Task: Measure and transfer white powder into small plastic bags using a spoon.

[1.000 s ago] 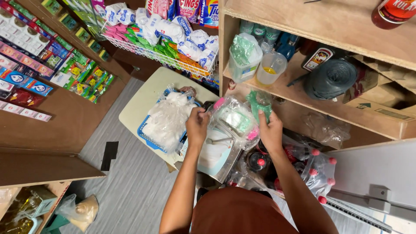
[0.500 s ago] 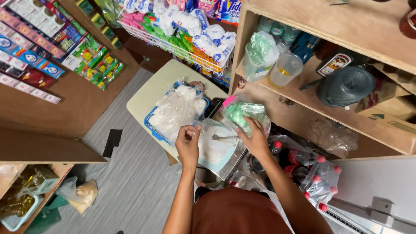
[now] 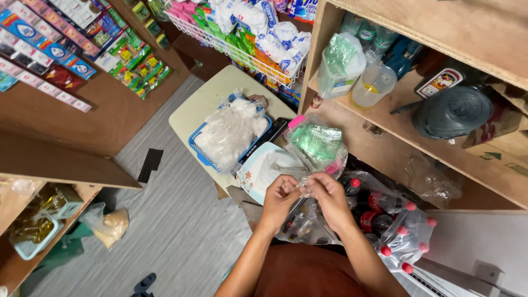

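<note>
Both forearms extend forward from the near edge of the view and converge at centre. The left hand and right hand meet fingertip to fingertip, wrists slightly bent inward. The fingers of both hands pinch a small clear plastic bag held between them, just above the near edge of a floral container that holds a white granular substance. To the right of the hands lies a shrink-wrapped pack of red-capped soda bottles. Just beyond the hands, a clear tub with a pink lid contains green sachets. To the left of the tub, a blue basket filled with clear bags rests on a cream desk. Farther right, a wooden shelf carries a plastic jug and a dark grey bag.
</note>
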